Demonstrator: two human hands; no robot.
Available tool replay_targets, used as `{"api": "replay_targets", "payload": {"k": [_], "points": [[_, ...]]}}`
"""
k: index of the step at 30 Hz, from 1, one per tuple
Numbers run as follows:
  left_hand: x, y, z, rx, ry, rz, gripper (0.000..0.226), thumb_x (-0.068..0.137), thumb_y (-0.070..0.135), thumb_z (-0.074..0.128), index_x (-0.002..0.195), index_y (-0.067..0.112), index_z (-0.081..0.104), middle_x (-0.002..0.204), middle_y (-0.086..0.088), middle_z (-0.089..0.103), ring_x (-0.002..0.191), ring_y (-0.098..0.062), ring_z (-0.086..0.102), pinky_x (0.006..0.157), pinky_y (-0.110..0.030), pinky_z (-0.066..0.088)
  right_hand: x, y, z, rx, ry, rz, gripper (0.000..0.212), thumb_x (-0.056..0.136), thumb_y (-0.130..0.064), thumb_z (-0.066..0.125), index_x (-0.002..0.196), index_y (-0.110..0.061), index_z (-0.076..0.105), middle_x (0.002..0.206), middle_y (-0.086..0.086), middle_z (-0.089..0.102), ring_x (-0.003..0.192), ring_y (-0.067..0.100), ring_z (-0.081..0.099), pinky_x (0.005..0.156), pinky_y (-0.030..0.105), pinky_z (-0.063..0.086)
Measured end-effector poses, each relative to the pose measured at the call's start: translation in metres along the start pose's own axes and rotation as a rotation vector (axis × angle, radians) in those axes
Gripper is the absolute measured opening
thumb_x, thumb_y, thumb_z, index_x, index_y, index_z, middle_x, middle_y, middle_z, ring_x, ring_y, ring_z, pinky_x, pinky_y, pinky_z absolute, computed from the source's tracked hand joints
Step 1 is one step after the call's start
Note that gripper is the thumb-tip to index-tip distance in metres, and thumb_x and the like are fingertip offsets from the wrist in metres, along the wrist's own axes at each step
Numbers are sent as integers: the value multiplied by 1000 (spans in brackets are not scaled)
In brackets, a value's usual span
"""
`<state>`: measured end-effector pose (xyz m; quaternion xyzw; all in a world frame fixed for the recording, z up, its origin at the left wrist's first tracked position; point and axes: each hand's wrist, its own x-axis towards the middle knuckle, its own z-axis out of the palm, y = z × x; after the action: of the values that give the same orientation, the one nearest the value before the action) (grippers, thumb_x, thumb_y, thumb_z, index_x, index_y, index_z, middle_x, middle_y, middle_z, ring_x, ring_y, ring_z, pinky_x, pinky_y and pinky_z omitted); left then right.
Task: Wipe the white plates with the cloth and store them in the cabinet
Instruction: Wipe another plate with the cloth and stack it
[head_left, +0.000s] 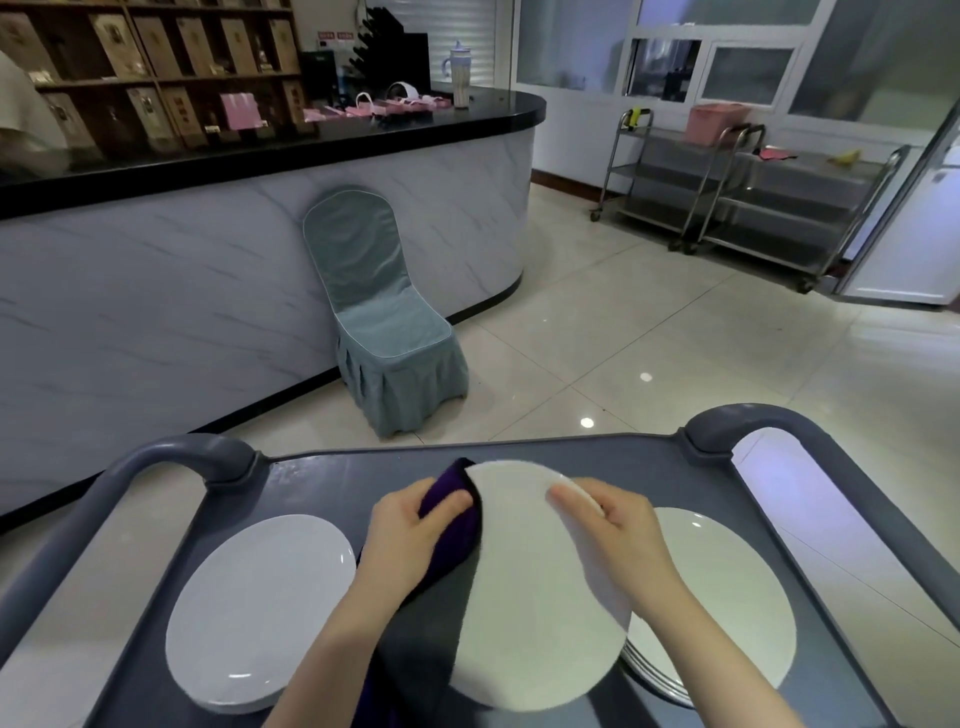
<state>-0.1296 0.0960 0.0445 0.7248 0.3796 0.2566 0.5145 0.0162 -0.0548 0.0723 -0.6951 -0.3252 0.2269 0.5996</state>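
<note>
I hold a white plate (535, 587) tilted above the grey cart top (322, 478). My right hand (618, 525) grips its upper right rim. My left hand (410, 530) presses a dark purple cloth (457, 525) against the plate's left edge; the cloth hangs down under my forearm. A white plate (260, 608) lies on the cart at the left. A stack of white plates (727, 597) sits at the right, partly hidden by the held plate.
The cart has raised grey handles (208, 457) at its far corners. A chair with a teal cover (379, 322) stands against a marble-look counter (208, 270). Steel trolleys (753, 192) stand at the far right on the tiled floor.
</note>
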Motion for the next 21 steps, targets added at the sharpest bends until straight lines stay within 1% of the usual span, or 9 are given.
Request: {"api": "replay_targets", "payload": {"k": [2, 4, 6, 9, 11, 13, 16, 19, 21], "points": [[-10, -5, 6, -210, 143, -131, 20, 94, 26, 63, 79, 15, 71, 74, 3, 74, 68, -11, 62, 66, -25, 51, -1, 5, 7, 173, 196, 70, 38, 96, -13, 62, 61, -1, 50, 65, 2, 45, 60, 12, 40, 57, 22, 36], [-18, -8, 17, -351, 242, -290, 27, 95, 31, 61, 83, 9, 71, 82, -7, 75, 73, -17, 63, 75, -39, 55, -4, 17, 20, 362, 371, 182, 43, 97, -20, 60, 61, -10, 38, 67, 5, 37, 66, 18, 34, 63, 31, 32], [-19, -11, 22, -406, 299, -371, 30, 95, 32, 61, 85, 5, 70, 86, -12, 74, 75, -20, 63, 78, -44, 55, -6, 29, 29, 358, 427, 235, 37, 98, -26, 57, 65, -12, 48, 69, 2, 51, 68, 20, 46, 67, 34, 40], [-15, -6, 10, -392, 276, -288, 25, 96, 27, 60, 82, 9, 71, 81, -7, 74, 72, -16, 63, 73, -36, 52, -3, 32, 17, 146, 241, 214, 13, 97, -27, 60, 92, -16, 66, 86, -3, 72, 82, 20, 67, 74, 35, 53], [-10, -2, -5, -261, 241, -143, 25, 95, 25, 62, 77, 9, 69, 72, -3, 72, 67, -12, 58, 67, -28, 48, 6, 25, -2, 73, 68, 162, 7, 93, -24, 66, 96, -18, 68, 83, -9, 73, 79, 13, 68, 68, 24, 53], [-3, 4, -13, -69, 145, 6, 26, 91, 22, 67, 69, 9, 65, 60, 6, 65, 57, -4, 52, 57, -17, 41, 17, 12, -15, -80, -120, 76, 9, 93, -25, 66, 100, -23, 71, 89, -15, 73, 83, 4, 68, 71, 18, 52], [6, 14, -7, 142, -93, 144, 31, 86, 21, 73, 59, 27, 59, 51, 16, 58, 50, 2, 47, 54, -14, 36, 27, 3, -7, -409, -351, -87, 14, 96, -33, 62, 96, -24, 72, 89, -12, 71, 84, 4, 64, 78, 23, 48], [6, 11, -2, 190, -181, 157, 30, 85, 23, 74, 60, 32, 60, 57, 13, 62, 53, 1, 50, 56, -15, 37, 26, 6, 3, -444, -390, -156, 24, 98, -35, 59, 78, -23, 66, 72, -7, 63, 69, 8, 53, 69, 26, 43], [-1, 6, -1, 71, -134, 106, 19, 88, 22, 71, 69, 27, 68, 67, 6, 69, 59, -2, 57, 60, -17, 43, 25, 6, -2, -355, -324, -136, 23, 96, -31, 62, 75, -24, 69, 71, -7, 65, 67, 6, 55, 67, 23, 42]]}}
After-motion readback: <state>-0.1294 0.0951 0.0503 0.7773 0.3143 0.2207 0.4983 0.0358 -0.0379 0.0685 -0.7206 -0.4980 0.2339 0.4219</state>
